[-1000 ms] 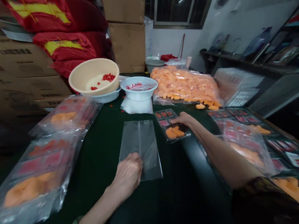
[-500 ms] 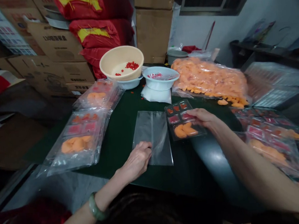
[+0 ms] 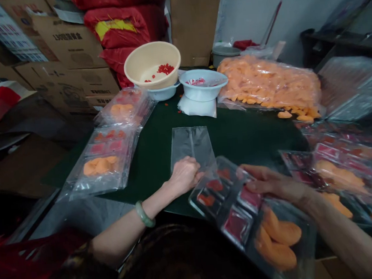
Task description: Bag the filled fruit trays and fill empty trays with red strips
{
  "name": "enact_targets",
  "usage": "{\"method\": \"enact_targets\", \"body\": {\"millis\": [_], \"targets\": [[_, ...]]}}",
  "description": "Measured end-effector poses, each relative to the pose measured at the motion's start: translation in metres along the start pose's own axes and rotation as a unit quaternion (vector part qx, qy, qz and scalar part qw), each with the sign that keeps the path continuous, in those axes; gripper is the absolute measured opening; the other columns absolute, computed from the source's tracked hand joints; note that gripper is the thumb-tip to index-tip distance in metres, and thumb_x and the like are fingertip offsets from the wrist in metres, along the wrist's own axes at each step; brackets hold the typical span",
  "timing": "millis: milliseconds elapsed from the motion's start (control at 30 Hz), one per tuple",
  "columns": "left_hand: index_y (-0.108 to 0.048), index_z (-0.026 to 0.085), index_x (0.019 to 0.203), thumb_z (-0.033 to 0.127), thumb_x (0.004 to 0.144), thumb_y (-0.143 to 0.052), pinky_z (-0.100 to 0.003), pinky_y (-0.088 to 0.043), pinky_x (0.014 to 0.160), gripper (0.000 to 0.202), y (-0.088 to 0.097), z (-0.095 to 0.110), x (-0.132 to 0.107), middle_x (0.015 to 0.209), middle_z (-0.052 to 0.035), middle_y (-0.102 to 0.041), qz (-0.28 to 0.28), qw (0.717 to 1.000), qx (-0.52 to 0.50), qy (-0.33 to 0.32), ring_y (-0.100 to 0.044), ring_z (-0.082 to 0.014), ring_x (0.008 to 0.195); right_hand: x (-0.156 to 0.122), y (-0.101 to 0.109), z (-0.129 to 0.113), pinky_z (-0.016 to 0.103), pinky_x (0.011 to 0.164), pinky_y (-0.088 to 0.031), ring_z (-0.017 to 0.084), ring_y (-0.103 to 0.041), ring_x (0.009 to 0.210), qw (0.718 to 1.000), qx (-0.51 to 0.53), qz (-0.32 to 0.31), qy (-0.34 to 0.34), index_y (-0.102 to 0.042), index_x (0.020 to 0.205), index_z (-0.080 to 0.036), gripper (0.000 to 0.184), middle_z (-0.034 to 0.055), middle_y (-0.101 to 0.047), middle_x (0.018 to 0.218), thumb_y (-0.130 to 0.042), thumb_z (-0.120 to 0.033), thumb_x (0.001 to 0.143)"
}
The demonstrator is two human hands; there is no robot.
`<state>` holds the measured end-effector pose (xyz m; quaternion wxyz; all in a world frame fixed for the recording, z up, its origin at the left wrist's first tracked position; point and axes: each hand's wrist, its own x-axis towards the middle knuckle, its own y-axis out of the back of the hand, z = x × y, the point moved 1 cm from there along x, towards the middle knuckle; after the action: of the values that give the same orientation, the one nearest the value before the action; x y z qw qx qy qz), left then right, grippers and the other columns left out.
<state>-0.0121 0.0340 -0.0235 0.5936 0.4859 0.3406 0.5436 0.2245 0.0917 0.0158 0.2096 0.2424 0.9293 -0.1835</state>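
My left hand [image 3: 185, 174], fingers curled, pinches the near end of a flat clear plastic bag [image 3: 191, 144] that lies on the dark green table [image 3: 246, 137]. My right hand [image 3: 270, 184] grips a clear compartment tray [image 3: 246, 214] and holds it lifted near me, close to the bag's near end. The tray carries orange slices in its big section and red items in its small sections. A green bangle [image 3: 144, 214] sits on my left wrist.
Bagged filled trays [image 3: 106, 163] are stacked at the left, more filled trays [image 3: 339, 166] at the right. At the back stand a beige bowl with red bits [image 3: 152, 64], a white bowl [image 3: 203, 84] and a big bag of orange slices [image 3: 270, 85]. Cardboard boxes [image 3: 69, 45] rise behind.
My right hand has lifted the tray off the table and brought it toward me, next to the bag's near end. My left hand stayed on the bag. The camera tilted down and left.
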Motion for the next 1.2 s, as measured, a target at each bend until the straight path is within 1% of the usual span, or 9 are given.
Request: {"method": "enact_targets", "body": {"millis": [100, 233, 500, 633, 767, 900, 1000, 1100, 1200], "targets": [[-0.048, 0.016, 0.059, 0.022, 0.079, -0.058, -0.026, -0.039, 0.060, 0.023, 0.003, 0.000, 0.000, 0.068, -0.0031, -0.054, 0.000, 0.998, -0.063, -0.027, -0.051, -0.0161, 0.071, 0.011, -0.010, 0.020, 0.015, 0.034, -0.034, 0.009, -0.056, 0.039, 0.995, -0.021, -0.081, -0.052, -0.040, 0.092, -0.020, 0.036, 0.0008, -0.066, 0.063, -0.065, -0.039, 0.074], [-0.051, 0.015, 0.063, 0.011, 0.082, -0.050, -0.025, -0.042, 0.071, 0.019, 0.008, -0.005, -0.005, 0.077, -0.0042, -0.059, -0.016, 0.983, -0.157, -0.092, -0.054, -0.0145, 0.079, 0.016, -0.002, 0.036, 0.014, 0.031, -0.030, 0.009, -0.055, 0.037, 0.997, -0.031, -0.039, -0.060, -0.037, 0.091, -0.020, 0.038, 0.0026, -0.067, 0.065, -0.064, -0.040, 0.074], [-0.051, 0.015, 0.059, 0.025, 0.088, -0.045, -0.026, -0.043, 0.065, 0.031, -0.001, 0.003, 0.006, 0.068, -0.0036, -0.055, 0.024, 0.995, -0.084, -0.057, -0.053, -0.0143, 0.069, 0.009, -0.020, 0.032, 0.013, 0.031, -0.029, 0.009, -0.055, 0.038, 0.995, -0.008, -0.088, -0.037, -0.036, 0.092, -0.019, 0.041, 0.0012, -0.066, 0.064, -0.064, -0.041, 0.073], [-0.052, 0.014, 0.064, 0.021, 0.090, -0.041, -0.025, -0.044, 0.071, 0.029, 0.007, 0.006, 0.009, 0.086, -0.0065, -0.059, -0.002, 0.984, -0.131, -0.124, -0.057, -0.0146, 0.083, 0.009, -0.019, 0.031, 0.014, 0.034, -0.032, 0.009, -0.056, 0.040, 0.999, -0.001, -0.037, -0.030, -0.038, 0.092, -0.020, 0.036, 0.0025, -0.067, 0.066, -0.064, -0.037, 0.074], [-0.054, 0.013, 0.065, 0.019, 0.090, -0.038, -0.024, -0.046, 0.073, 0.031, 0.018, 0.006, 0.007, 0.103, -0.0086, -0.059, -0.029, 0.976, -0.161, -0.144, -0.059, -0.0119, 0.080, 0.004, -0.014, 0.033, 0.015, 0.036, -0.036, 0.007, -0.053, 0.041, 0.999, 0.024, 0.029, -0.013, -0.042, 0.101, -0.019, 0.037, -0.0004, -0.064, 0.063, -0.064, -0.034, 0.075], [-0.056, 0.013, 0.066, 0.018, 0.090, -0.037, -0.029, -0.046, 0.083, 0.031, 0.018, 0.013, 0.010, 0.111, -0.0115, -0.059, -0.055, 0.974, -0.142, -0.168, -0.060, -0.0166, 0.093, 0.003, -0.021, 0.031, 0.016, 0.035, -0.036, 0.010, -0.055, 0.041, 0.997, 0.030, 0.069, 0.018, -0.027, 0.134, -0.020, 0.073, -0.0022, -0.062, 0.060, -0.066, -0.032, 0.074], [-0.059, 0.011, 0.076, 0.019, 0.091, -0.035, -0.030, -0.045, 0.089, 0.029, 0.018, 0.020, 0.012, 0.117, -0.0135, -0.058, -0.064, 0.970, -0.131, -0.197, -0.056, -0.0195, 0.107, 0.006, -0.025, 0.033, 0.017, 0.034, -0.036, 0.011, -0.056, 0.041, 0.995, 0.047, 0.087, 0.031, -0.015, 0.142, -0.023, 0.087, -0.0022, -0.064, 0.063, -0.067, -0.031, 0.073], [-0.060, 0.012, 0.084, 0.020, 0.092, -0.035, -0.030, -0.043, 0.091, 0.027, 0.021, 0.021, 0.009, 0.120, -0.0132, -0.056, -0.044, 0.966, -0.120, -0.226, -0.054, -0.0187, 0.110, 0.008, -0.026, 0.037, 0.016, 0.034, -0.036, 0.010, -0.055, 0.041, 0.993, 0.065, 0.084, 0.054, -0.024, 0.140, -0.020, 0.079, -0.0016, -0.064, 0.062, -0.066, -0.031, 0.074], [-0.059, 0.013, 0.079, 0.021, 0.090, -0.039, -0.037, -0.041, 0.091, 0.024, 0.022, 0.014, 0.001, 0.116, -0.0120, -0.057, 0.015, 0.978, -0.062, -0.198, -0.054, -0.0211, 0.106, 0.006, -0.026, 0.042, 0.014, 0.034, -0.035, 0.008, -0.054, 0.039, 0.990, 0.075, 0.094, 0.077, -0.032, 0.137, -0.018, 0.072, -0.0021, -0.062, 0.057, -0.066, -0.031, 0.075]]}}
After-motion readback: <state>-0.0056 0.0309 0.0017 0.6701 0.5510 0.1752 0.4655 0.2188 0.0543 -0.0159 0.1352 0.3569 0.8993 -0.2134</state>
